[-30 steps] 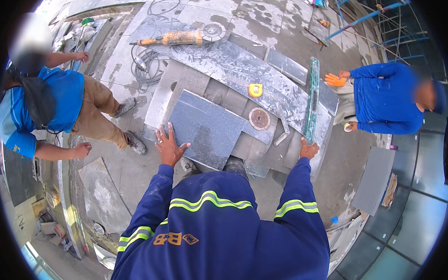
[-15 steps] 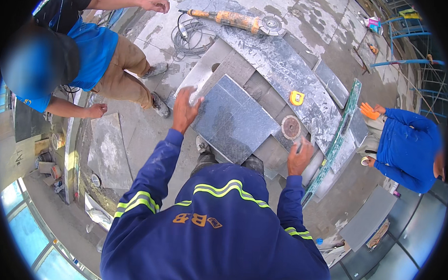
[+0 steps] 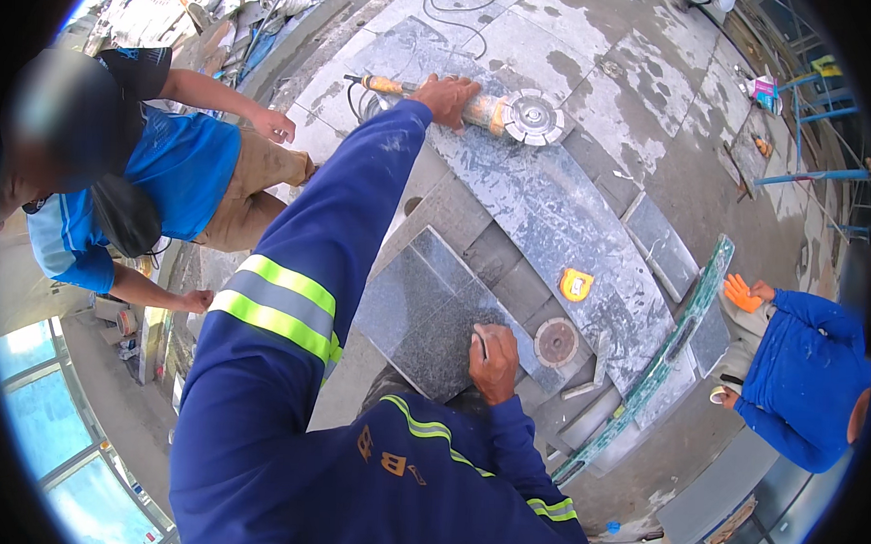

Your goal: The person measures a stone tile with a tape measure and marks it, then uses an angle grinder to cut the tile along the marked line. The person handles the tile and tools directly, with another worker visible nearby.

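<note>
My left hand point(image 3: 446, 101) reaches far forward and is wrapped over the body of an orange angle grinder point(image 3: 484, 112). The grinder lies on a long grey stone slab point(image 3: 543, 204), its segmented cutting disc point(image 3: 534, 118) pointing right. Closer to me, my right hand point(image 3: 495, 365) rests closed on the right part of a dark grey stone tile point(image 3: 415, 305). A small dark thing shows at its fingers, too small to name. Right of that hand sits a loose round cutting disc point(image 3: 556, 342), and beyond it a yellow tape measure point(image 3: 575, 285) lies on the long slab.
A long green straightedge point(image 3: 681, 340) slants across the slabs at right. One person in blue point(image 3: 802, 366), wearing an orange glove, crouches beyond it. Another person in blue point(image 3: 185, 172) stands at left. A cable point(image 3: 464, 9) trails at the top; blue metal bars point(image 3: 813, 178) stand far right.
My left hand has moved from above the tile's far left corner onto the grinder. My right hand has come left, down onto the tile, and closed. The person at left has shifted.
</note>
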A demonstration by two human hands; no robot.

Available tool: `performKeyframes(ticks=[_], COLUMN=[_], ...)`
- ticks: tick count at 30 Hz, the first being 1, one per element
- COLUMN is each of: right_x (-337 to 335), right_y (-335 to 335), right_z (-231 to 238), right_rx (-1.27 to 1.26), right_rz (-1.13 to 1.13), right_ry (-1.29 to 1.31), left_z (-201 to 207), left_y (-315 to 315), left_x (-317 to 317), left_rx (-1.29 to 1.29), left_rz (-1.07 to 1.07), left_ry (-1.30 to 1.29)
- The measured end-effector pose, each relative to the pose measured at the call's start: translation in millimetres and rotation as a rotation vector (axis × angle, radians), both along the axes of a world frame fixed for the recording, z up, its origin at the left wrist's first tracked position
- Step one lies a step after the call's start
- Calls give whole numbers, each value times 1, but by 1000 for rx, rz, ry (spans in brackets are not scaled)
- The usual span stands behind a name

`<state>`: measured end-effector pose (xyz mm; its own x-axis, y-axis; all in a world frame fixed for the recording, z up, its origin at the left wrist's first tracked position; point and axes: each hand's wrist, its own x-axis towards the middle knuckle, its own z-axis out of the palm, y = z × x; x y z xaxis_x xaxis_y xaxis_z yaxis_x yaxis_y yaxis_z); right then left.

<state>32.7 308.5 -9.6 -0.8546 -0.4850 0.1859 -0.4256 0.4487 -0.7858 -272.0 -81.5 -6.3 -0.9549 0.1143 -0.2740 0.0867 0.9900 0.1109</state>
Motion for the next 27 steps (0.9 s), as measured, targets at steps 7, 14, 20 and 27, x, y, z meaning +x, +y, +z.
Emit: performKeyframes(ticks=[7, 14, 20, 27], right_x=[-16, -12, -13, 72], right_y=[-7, -20, -72, -208], right_z=[-1, 17, 33, 84], right_rx=[-65, -82, -27, -208], right_rz=[63, 65, 109, 589], right_ry=[-89, -53, -276, -504], left_z=[14, 57, 141, 184], left_y=[-1, -6, -32, -21], left_x=[19, 105, 224, 433], left_rx=[-22, 153, 471, 628], left_rz=[-17, 210, 581, 978], left_ry=[130, 284, 417, 482])
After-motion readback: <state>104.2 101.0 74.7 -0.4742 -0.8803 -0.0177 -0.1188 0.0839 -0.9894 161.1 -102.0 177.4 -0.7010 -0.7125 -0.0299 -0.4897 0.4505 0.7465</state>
